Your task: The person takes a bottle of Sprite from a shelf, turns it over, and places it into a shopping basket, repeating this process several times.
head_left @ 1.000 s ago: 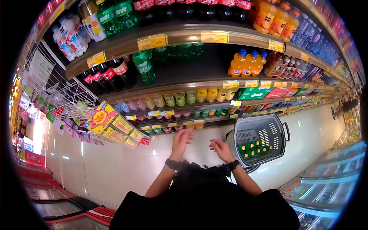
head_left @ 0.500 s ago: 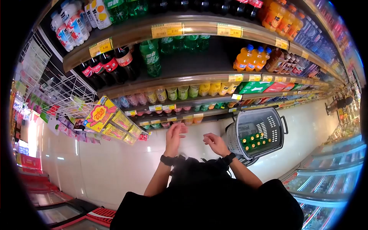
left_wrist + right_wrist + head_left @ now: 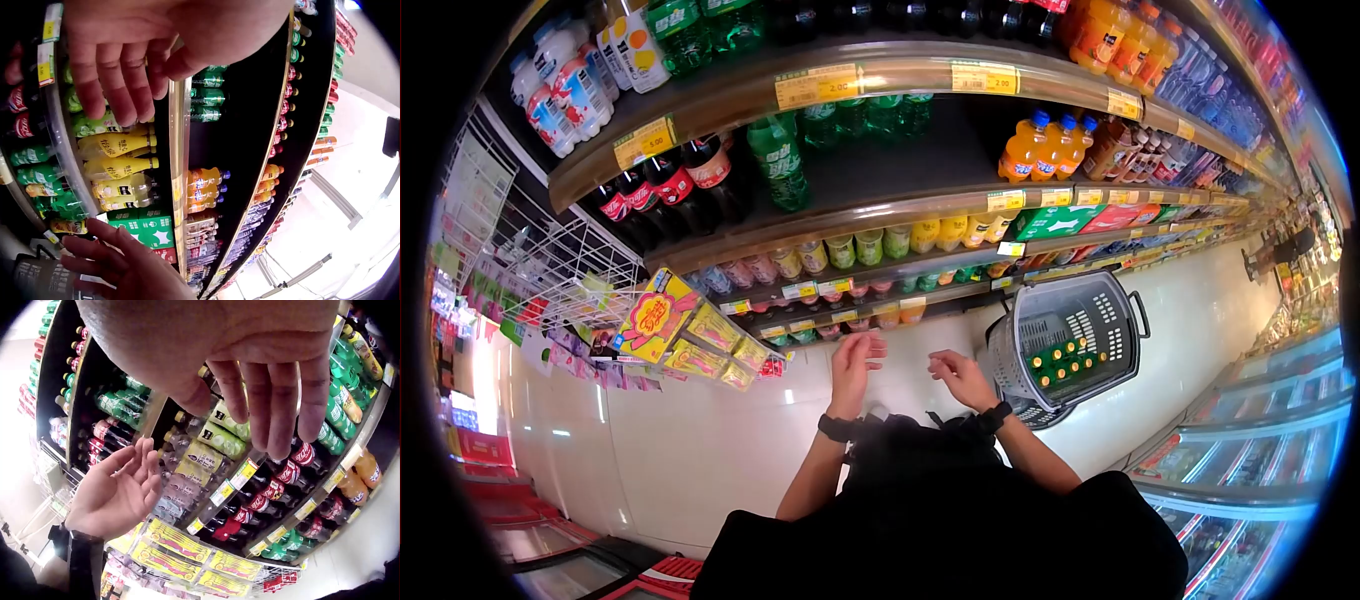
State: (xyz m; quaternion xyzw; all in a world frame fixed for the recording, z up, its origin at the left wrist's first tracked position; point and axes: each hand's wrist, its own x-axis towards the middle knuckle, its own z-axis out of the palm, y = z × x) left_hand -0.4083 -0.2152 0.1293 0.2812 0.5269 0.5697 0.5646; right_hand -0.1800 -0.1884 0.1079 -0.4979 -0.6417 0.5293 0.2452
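On the left, a yellow candy display (image 3: 690, 330) sits apart from the left hand (image 3: 855, 375), whose fingers are relaxed, slightly bent and hold nothing. The right hand (image 3: 965, 378), apart from the left, likewise holds nothing, its fingers loosely bent. Just right of that hand stands a grey shopping basket (image 3: 1047, 303), containing gold-capped green bottles (image 3: 1065, 372), which lie beyond the right fingers and out of contact with them.

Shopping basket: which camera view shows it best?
The head view: the shopping basket is unobstructed there, with the green bottles inside visible. The left wrist view shows only part, at the lower left; the right wrist view doesn't show it.
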